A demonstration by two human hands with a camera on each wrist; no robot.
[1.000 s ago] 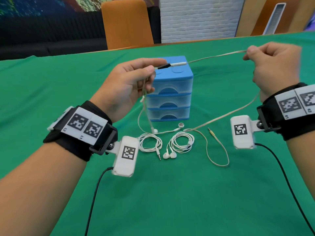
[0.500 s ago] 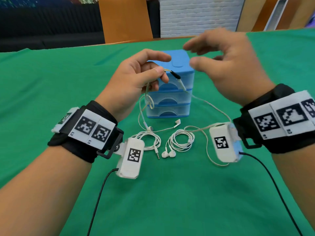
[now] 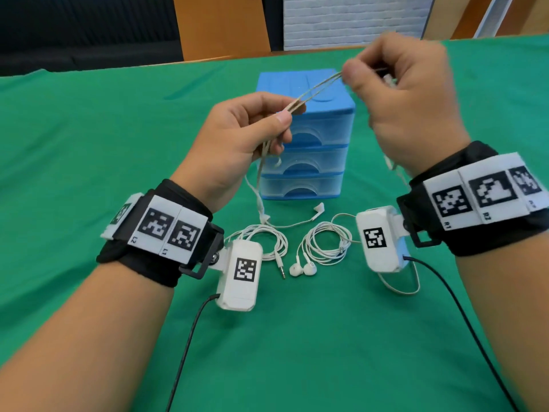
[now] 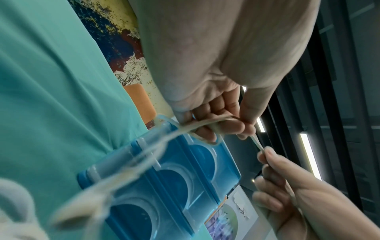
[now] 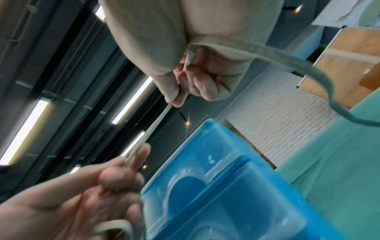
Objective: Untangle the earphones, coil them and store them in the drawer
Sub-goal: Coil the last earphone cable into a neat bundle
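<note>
A beige earphone cable (image 3: 315, 90) is stretched doubled between my two hands above the blue three-drawer box (image 3: 309, 138). My left hand (image 3: 285, 114) pinches the strands between thumb and forefinger, and more cable hangs below it down to an earbud (image 3: 319, 208) on the cloth. My right hand (image 3: 353, 74) pinches the other end of the strands, higher and to the right. In the left wrist view the cable (image 4: 207, 122) crosses my curled fingers. In the right wrist view the cable (image 5: 158, 120) runs taut from my right thumb to my left hand. All drawers are closed.
Two coiled white earphone sets lie on the green tablecloth (image 3: 89, 138) in front of the box, one (image 3: 270, 242) at the left and one (image 3: 323, 245) at the right. A loose beige cable loop (image 3: 407, 288) lies under my right wrist. An orange chair (image 3: 219, 25) stands behind the table.
My right hand was open half a second ago and now pinches the cable, drawing a doubled length up and to the right. My left hand kept its grip.
</note>
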